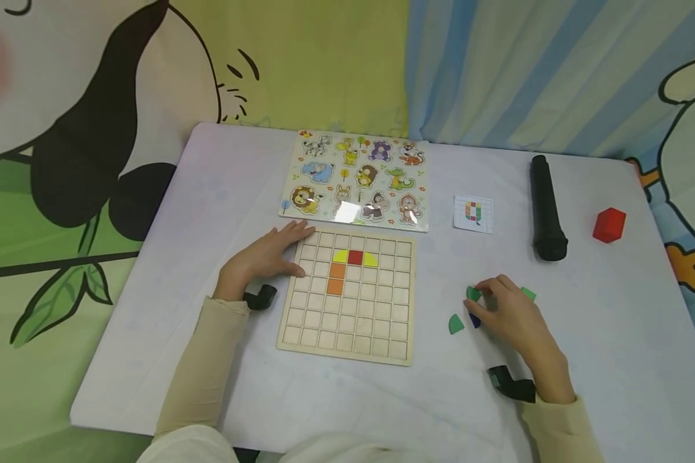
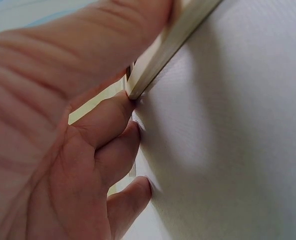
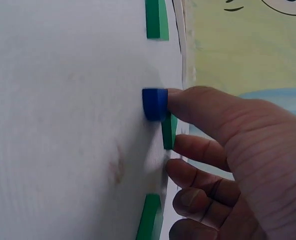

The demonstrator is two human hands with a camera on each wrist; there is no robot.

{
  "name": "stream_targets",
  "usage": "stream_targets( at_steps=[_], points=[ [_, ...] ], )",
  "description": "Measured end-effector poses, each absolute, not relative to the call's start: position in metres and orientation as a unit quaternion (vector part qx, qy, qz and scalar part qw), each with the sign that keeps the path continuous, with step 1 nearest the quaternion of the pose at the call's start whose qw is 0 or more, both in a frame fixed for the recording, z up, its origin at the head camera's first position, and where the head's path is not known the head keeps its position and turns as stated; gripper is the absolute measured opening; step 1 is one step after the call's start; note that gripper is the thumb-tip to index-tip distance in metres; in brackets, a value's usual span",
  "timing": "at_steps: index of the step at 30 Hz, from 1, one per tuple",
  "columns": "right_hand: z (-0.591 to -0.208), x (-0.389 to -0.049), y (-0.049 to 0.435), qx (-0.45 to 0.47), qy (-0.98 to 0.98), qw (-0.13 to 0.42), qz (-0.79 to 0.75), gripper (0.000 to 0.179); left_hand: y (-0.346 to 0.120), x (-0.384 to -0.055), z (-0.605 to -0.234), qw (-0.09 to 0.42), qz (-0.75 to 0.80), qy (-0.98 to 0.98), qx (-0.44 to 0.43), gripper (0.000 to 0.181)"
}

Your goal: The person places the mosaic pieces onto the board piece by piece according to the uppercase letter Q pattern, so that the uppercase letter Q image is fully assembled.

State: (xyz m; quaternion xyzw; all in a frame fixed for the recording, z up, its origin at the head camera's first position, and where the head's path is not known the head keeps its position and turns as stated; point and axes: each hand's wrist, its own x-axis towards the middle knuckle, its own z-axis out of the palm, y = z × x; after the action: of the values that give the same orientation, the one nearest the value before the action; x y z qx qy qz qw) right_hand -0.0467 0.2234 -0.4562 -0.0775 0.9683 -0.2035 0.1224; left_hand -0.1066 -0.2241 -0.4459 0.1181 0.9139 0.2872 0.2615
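My left hand [image 1: 263, 256] rests at the upper left of the wooden grid board [image 1: 347, 358], thumb on its left edge and fingers spread around the corner. On the board lie a red square [image 1: 355, 257], two yellow quarter-round pieces [image 1: 340, 256] and two orange squares [image 1: 336, 278]. To the right, my right hand [image 1: 515, 317] reaches down over loose pieces, thumb and index finger apart. Its thumb tip is right at a blue piece [image 3: 155, 104], while the index fingertip is close to a green quarter-round piece [image 1: 473, 293].
Another green quarter-round piece [image 1: 455, 324] lies left of the right hand, a green piece [image 1: 528, 294] beyond it. Farther back are an animal puzzle board [image 1: 353, 183], a small pattern card [image 1: 473, 215], a black microphone [image 1: 546, 212] and a red block [image 1: 609, 225].
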Motion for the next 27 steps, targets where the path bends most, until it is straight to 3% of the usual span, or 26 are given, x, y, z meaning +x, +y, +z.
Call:
stream_targets(
  at_steps=[27],
  points=[
    [-0.445, -0.057, 0.194, -0.126, 0.964, 0.103, -0.21, 0.036, -0.225, -0.106, -0.444, 0.263, 0.284, 0.914, 0.123, 0.096]
  ],
)
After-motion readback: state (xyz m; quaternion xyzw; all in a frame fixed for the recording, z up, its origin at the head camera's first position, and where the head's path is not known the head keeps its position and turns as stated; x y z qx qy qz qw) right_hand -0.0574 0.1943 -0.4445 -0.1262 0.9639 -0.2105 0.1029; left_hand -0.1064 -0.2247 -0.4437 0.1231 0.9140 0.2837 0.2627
